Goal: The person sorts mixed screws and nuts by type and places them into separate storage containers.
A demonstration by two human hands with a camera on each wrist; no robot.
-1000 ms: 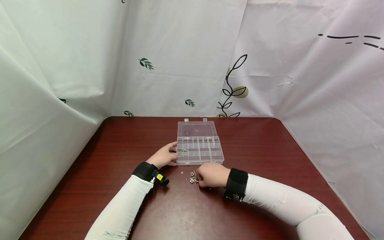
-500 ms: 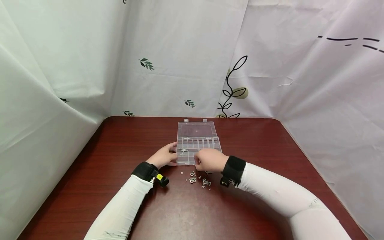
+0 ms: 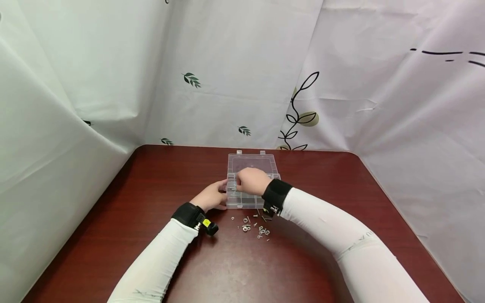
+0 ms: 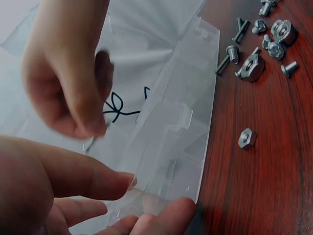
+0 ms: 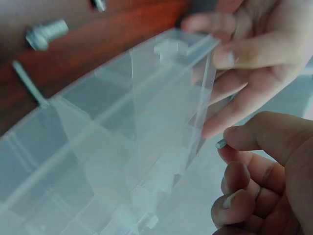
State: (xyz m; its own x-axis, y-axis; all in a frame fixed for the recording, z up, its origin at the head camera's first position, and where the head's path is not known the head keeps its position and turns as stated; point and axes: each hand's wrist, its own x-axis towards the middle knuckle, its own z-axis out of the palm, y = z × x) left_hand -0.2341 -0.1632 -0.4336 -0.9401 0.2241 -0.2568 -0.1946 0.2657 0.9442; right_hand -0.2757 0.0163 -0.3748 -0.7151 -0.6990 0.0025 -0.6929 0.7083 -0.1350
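A clear plastic compartment box [image 3: 248, 206] lies with its lid folded back on the table. At its left end, my left hand [image 3: 210, 197] grips the wall, thumb at the near corner and fingers along the side. My right hand [image 3: 253, 181] is over the box's left compartments, covering much of its middle. Between the right thumb and forefinger, a small metal screw [image 5: 221, 144] is pinched, only its tip showing in the right wrist view. Some long screws [image 3: 233, 189] lie in a left compartment. In front of the box are loose nuts and screws, among them a hex nut [image 4: 247, 138].
The open lid [image 3: 251, 161] reaches toward the far edge of the dark red table [image 3: 182, 168]. A cluster of small nuts and screws [image 3: 262, 231] lies before the box, near the right wrist strap [image 3: 278, 192]. White patterned cloth [image 3: 227, 84] hangs around the table.
My right hand has moved from the loose hardware up and leftward over the box's left compartments, uncovering the nuts and screws on the table. My left hand keeps its hold on the box.
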